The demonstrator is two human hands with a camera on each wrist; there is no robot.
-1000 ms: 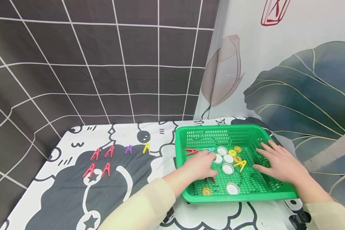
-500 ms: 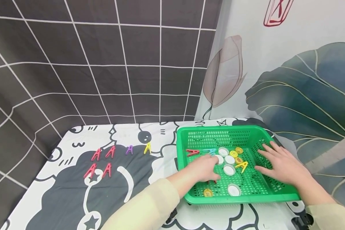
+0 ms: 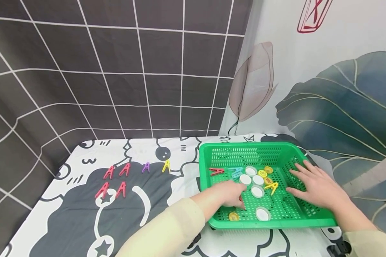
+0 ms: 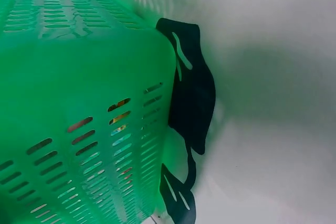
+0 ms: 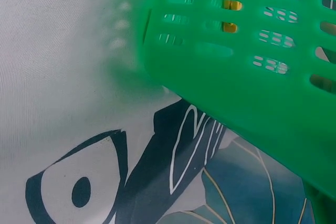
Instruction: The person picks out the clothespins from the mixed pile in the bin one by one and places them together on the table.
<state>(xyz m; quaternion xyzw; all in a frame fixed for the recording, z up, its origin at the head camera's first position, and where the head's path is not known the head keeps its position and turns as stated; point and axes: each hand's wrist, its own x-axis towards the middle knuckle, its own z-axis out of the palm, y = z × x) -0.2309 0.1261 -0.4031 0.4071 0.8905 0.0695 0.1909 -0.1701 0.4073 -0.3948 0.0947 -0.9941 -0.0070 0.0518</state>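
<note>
A red clip (image 3: pixel 241 198), largely covered, is pinched by the nearer left hand (image 3: pixel 229 193); its long axis is obscured. The right hand (image 3: pixel 318 186) is spread, well apart.

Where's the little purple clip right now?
In the head view, the purple clip is on the cloth left of the green basket, between the upper right red clip and a yellow clip.

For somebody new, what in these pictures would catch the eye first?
Probably the green basket at the right of the head view, where the left hand seems to pinch a red clip and the right hand lies at the right wall. Inside it, white caps stand out. Next, perhaps, come six clips, four of them red, on the patterned cloth at the left.
</note>
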